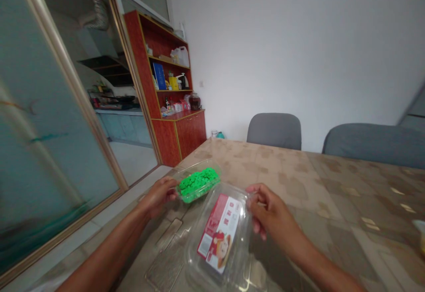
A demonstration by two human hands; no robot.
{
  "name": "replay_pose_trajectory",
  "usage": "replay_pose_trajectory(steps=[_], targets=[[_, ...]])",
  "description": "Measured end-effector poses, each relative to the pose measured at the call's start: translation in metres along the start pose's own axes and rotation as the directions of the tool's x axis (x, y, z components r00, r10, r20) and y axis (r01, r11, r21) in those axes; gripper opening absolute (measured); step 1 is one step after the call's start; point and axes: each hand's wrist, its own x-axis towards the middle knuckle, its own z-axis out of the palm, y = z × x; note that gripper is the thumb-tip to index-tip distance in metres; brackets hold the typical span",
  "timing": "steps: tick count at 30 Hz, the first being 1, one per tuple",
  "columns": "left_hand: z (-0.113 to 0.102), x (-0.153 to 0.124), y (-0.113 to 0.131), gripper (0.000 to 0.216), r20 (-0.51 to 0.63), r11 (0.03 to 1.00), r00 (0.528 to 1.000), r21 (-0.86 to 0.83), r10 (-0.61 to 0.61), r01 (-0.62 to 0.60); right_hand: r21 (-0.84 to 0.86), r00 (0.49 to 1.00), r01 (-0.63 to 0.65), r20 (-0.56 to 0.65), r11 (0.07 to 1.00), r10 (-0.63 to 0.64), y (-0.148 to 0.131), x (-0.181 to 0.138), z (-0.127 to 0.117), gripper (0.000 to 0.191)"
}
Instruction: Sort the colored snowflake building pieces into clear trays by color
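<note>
My left hand (162, 196) has its fingers closed on the near left end of a clear plastic container (217, 164) on the table. Small bright green pieces (199, 184) fill much of that container; they are too small to name. In my right hand (267, 210), thumb and fingers pinch the upper right edge of a clear plastic lid (195, 256). This lid is tilted above the table, nearer to me than the container. A red and white label (221, 234) with a printed picture is on it.
The table (282, 163) has a brown patterned cover. Two grey chairs (274, 130) stand at its far side against a white wall. At the left are a sliding glass door (49, 128) and a red-brown cabinet (191, 132). Part of an object (421, 227) shows at the right edge.
</note>
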Motion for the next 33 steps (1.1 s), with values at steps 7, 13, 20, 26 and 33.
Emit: replay_pose_trajectory(steps=[7,13,20,26,33], targets=[[0.022,-0.011,-0.006,0.024,0.06,0.999,0.998,-0.036,-0.015,0.017,-0.042,0.977,-0.169,0.123,0.985,0.173,0.052,-0.008,0.012,0.045],[0.054,-0.038,0.0,0.032,0.207,0.998,0.978,-0.052,-0.01,0.021,-0.045,0.993,-0.102,-0.061,0.994,0.099,0.018,0.002,-0.032,0.052],[0.077,-0.055,-0.005,0.042,0.345,0.997,0.938,-0.056,-0.038,0.061,0.17,0.885,-0.334,0.393,0.927,0.247,0.025,0.003,-0.054,0.051],[0.06,-0.095,-0.061,0.055,0.416,0.81,0.873,0.402,0.254,-0.427,-0.153,0.996,-0.079,-0.049,0.985,0.072,0.022,0.012,-0.073,0.053],[0.044,-0.107,-0.082,0.058,0.692,0.391,0.721,0.657,0.025,-0.644,-0.498,0.959,0.078,-0.198,0.864,-0.201,0.013,0.033,-0.079,0.066]])
